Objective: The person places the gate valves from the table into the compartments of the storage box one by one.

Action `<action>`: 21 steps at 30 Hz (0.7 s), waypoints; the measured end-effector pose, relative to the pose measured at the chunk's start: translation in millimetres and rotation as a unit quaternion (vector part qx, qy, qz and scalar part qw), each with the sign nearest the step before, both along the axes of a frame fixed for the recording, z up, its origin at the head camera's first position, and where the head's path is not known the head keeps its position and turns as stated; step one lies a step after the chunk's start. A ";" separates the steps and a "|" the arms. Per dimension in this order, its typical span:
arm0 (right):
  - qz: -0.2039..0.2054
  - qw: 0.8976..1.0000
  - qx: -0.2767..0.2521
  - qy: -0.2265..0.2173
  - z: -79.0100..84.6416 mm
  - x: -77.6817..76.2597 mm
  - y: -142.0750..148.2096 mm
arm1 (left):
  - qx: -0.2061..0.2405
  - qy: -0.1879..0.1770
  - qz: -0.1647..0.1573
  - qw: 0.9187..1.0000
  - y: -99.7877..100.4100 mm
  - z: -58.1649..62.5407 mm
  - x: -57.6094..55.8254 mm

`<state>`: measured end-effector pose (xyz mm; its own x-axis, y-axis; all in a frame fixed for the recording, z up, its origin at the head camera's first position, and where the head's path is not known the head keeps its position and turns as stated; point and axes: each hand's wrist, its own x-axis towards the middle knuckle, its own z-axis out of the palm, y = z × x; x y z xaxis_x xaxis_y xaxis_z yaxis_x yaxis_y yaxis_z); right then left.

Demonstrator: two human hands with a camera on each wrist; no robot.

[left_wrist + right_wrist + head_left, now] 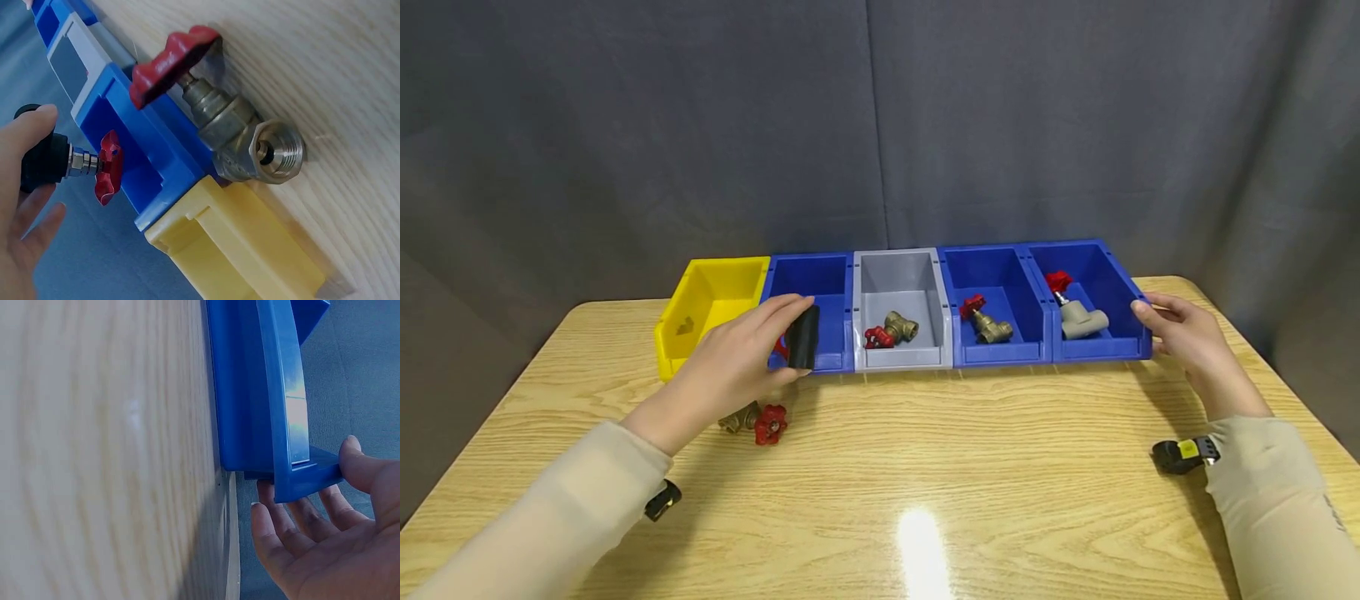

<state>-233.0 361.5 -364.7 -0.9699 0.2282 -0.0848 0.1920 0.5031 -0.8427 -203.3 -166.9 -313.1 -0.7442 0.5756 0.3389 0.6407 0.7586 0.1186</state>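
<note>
While the yellow bin [724, 287] sits far left, a brass valve [741, 417] lies on the table [1000, 467] near it. Next along, the left hand [737, 346] pinches the black valve [803, 337] between thumb and fingers, its red handle [109, 169] facing the neighbouring blue bin [831, 321]. Looks like placing it there is the step in hand; I'd guess the next move calls for lowering it, then letting go. Far right, the right hand [1191, 337] grips the end blue bin [1093, 283] by its edge.

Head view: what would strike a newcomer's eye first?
A row of bins stretches across the back of the table, with a yellow bin at its left end. The left hand holds a red-handled black valve near the adjoining blue bin; the right hand grips the rightmost bin.
</note>
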 end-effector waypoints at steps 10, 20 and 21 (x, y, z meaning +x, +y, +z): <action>-0.003 1.000 0.006 -0.001 -0.2 0.9 -0.3 | -0.018 0.016 0.020 1.000 1.8 -2.2 -16.3; -0.003 1.000 0.004 0.001 -0.5 0.5 -0.3 | -0.038 0.004 0.017 0.999 0.7 -6.6 -31.5; -0.003 1.000 0.004 0.001 -0.5 0.4 -0.5 | -0.039 0.002 0.016 0.999 0.5 -7.5 -32.8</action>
